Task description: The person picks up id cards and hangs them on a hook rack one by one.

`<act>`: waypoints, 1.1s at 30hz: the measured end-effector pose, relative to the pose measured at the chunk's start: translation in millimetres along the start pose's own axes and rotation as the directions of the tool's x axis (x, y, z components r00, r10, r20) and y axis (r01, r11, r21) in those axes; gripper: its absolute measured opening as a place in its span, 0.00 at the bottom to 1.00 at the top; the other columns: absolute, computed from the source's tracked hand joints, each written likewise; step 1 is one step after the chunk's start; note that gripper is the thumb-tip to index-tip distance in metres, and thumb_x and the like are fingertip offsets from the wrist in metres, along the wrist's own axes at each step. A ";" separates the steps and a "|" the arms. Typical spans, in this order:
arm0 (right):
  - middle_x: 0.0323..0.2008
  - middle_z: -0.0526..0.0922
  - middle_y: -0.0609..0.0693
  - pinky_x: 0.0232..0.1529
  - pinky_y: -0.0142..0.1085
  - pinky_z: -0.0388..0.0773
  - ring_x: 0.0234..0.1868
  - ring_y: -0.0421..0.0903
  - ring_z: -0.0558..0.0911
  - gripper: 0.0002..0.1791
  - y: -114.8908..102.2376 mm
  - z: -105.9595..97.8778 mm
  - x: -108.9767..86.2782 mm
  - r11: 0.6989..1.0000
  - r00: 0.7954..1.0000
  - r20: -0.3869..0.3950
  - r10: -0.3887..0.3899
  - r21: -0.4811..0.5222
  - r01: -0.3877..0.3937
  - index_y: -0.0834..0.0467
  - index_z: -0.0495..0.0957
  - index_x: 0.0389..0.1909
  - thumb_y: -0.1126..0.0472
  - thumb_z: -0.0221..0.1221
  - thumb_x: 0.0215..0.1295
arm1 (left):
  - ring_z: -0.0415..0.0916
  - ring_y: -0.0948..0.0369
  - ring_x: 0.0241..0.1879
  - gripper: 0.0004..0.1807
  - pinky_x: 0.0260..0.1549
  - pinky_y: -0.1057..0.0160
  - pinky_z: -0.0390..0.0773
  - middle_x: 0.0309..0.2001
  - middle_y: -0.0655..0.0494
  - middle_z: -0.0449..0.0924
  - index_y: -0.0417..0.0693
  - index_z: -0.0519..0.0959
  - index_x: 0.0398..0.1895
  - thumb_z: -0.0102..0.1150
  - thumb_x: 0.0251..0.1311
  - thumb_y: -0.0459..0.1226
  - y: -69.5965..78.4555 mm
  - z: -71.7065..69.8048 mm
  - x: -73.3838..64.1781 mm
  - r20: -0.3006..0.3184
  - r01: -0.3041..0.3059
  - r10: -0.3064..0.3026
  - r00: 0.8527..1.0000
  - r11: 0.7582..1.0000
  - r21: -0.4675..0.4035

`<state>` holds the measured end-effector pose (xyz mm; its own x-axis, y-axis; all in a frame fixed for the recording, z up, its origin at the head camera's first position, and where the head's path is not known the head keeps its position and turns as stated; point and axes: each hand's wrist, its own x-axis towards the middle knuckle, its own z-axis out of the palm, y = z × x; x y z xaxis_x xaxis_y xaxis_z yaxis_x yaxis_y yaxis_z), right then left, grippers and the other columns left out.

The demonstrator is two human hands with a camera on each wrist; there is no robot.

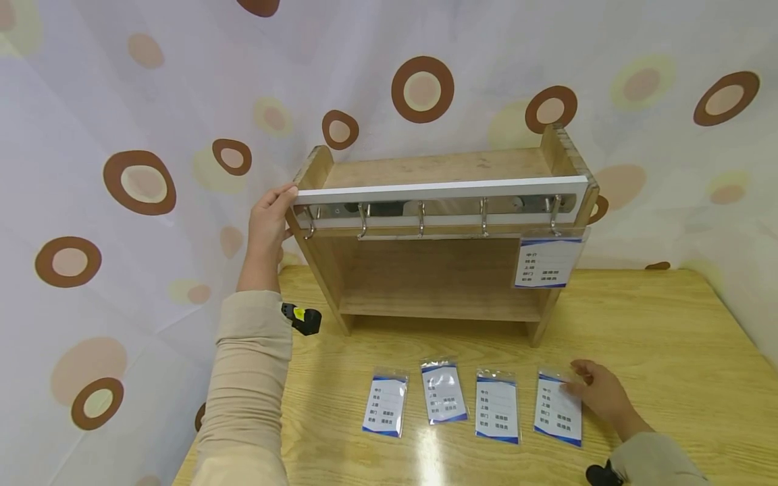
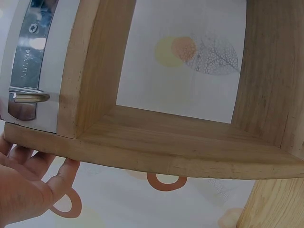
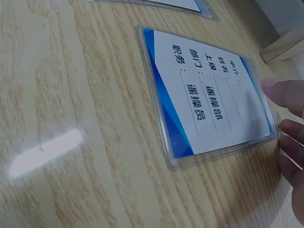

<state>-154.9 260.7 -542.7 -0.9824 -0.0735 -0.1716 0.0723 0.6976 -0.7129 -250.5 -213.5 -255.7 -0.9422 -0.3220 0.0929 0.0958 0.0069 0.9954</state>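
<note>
A wooden rack (image 1: 437,277) stands on the table, with a white board (image 1: 437,192) and a metal strip of several hooks (image 1: 421,217) across its front. My left hand (image 1: 267,223) touches its upper left corner; in the left wrist view the fingers (image 2: 66,175) lie against the outer side panel. One clear-sleeved badge (image 1: 548,263) hangs at the rightmost hook. My right hand (image 1: 604,398) is at the right edge of the rightmost badge (image 1: 558,412) on the table. There the thumb (image 3: 280,92) reaches the sleeve's edge, with the other fingers beside it.
Three more badges lie in a row: one at the left (image 1: 385,403), one in the middle (image 1: 444,391) and one nearer the right (image 1: 497,408). Patterned cloth (image 1: 200,81) hangs behind and left of the wooden table (image 1: 656,317).
</note>
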 end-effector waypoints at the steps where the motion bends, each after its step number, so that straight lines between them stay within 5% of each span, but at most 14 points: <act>1: 0.46 0.65 0.75 0.43 0.54 0.63 0.45 0.67 0.66 0.34 1.4 0.8 0.4 1.000 1.000 -0.004 -0.016 -0.013 0.016 0.76 0.61 0.50 0.56 0.61 0.49 | 0.64 0.60 0.46 0.19 0.47 0.50 0.63 0.39 0.56 0.70 0.45 0.73 0.49 0.53 0.55 0.43 -0.4 -0.1 0.0 -0.001 -0.001 0.001 1.000 1.000 0.000; 9: 0.40 0.67 0.69 0.37 0.51 0.63 0.40 0.61 0.65 0.42 10.6 10.5 1.5 0.984 0.995 -0.026 -0.093 -0.158 0.088 0.75 0.64 0.47 0.49 0.67 0.37 | 0.64 0.59 0.47 0.19 0.47 0.49 0.62 0.41 0.55 0.70 0.45 0.73 0.49 0.53 0.55 0.43 -1.0 -0.3 0.0 -0.002 -0.007 0.007 1.000 1.000 0.006; 33: 0.34 0.68 0.62 0.34 0.50 0.60 0.36 0.60 0.64 0.36 3.3 13.0 0.2 0.979 0.997 -0.012 -0.071 -0.193 0.067 0.68 0.67 0.41 0.49 0.69 0.32 | 0.61 0.58 0.51 0.21 0.48 0.49 0.61 0.50 0.53 0.67 0.46 0.72 0.50 0.53 0.55 0.45 -0.3 -1.4 0.2 -0.002 0.001 -0.001 1.000 1.000 0.023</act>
<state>-152.6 253.7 -553.8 -0.9870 -0.1146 -0.1126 -0.0287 0.8153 -0.5783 -250.3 -214.8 -256.0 -0.9417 -0.3236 0.0915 0.0870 0.0285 0.9958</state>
